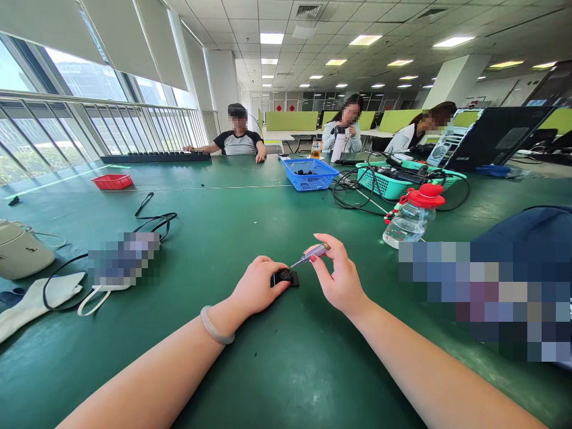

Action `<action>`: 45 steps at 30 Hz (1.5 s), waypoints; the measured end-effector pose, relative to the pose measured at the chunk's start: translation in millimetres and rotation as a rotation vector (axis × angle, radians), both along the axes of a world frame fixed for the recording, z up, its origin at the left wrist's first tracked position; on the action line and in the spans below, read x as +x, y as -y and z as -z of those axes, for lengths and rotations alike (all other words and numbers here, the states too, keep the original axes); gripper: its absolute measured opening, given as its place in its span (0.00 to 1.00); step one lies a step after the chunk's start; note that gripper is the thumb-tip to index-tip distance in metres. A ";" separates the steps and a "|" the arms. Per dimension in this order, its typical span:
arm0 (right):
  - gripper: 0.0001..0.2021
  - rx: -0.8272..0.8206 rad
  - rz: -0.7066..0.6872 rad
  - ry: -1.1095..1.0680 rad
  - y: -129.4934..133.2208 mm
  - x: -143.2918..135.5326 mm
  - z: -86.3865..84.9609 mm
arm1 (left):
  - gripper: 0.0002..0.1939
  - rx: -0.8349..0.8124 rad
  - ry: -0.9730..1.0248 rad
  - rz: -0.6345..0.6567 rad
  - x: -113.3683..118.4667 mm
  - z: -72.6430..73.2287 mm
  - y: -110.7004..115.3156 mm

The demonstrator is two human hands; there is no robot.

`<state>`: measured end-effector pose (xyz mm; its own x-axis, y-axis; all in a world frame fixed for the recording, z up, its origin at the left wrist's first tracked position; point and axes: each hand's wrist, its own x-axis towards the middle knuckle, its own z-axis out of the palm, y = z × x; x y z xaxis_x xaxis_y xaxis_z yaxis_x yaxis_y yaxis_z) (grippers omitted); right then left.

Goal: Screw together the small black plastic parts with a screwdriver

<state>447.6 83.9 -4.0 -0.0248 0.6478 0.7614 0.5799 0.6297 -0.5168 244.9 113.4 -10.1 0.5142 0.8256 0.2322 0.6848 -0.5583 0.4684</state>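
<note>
My left hand (257, 283) steadies a small black part (292, 278) on the green table, its thumb and fingers closed around the part's left side. The part has a round, dark piece on top, and its finer details are too small to make out. In my right hand (339, 277) a screwdriver (315, 253) with a clear purplish handle is pinched between thumb and fingers. It slants down to the left, with the tip at the top of the black part. Whether the tip touches a screw cannot be seen.
A blue basket (310, 179) with dark pieces and a green basket (388, 186) of cables stand ahead. A red-lidded bottle (413, 220) is to the right, near a dark blue bag (527, 229). On the left lie a red tray (112, 182) and a cable (167, 219). Several people sit beyond.
</note>
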 end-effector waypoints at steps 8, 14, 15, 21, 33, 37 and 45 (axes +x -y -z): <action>0.19 -0.013 0.000 -0.003 0.2 0.0 -0.5 | 0.12 0.044 0.030 0.003 -0.3 2.5 -0.2; 0.19 -0.011 -0.002 -0.004 -0.4 -0.2 0.9 | 0.11 0.050 0.017 0.012 -0.4 3.2 -1.3; 0.19 -0.014 -0.003 -0.001 -0.6 -0.2 1.4 | 0.11 0.048 0.012 0.014 -0.4 3.2 -1.5; 0.19 -0.073 -0.013 0.000 -1.3 -0.3 4.0 | 0.13 0.039 0.001 0.010 -0.9 3.7 -2.1; 0.21 -0.339 -0.076 -0.461 -13.2 0.4 12.5 | 0.14 0.032 -0.009 0.009 -0.8 3.7 -2.8; 0.21 -0.477 -0.040 -0.801 -30.2 4.0 21.8 | 0.14 0.024 -0.002 0.004 -0.8 4.6 -3.4; 0.18 -0.553 -0.198 -1.212 -46.1 2.9 28.4 | 0.12 0.022 0.022 0.001 0.0 1.6 -1.6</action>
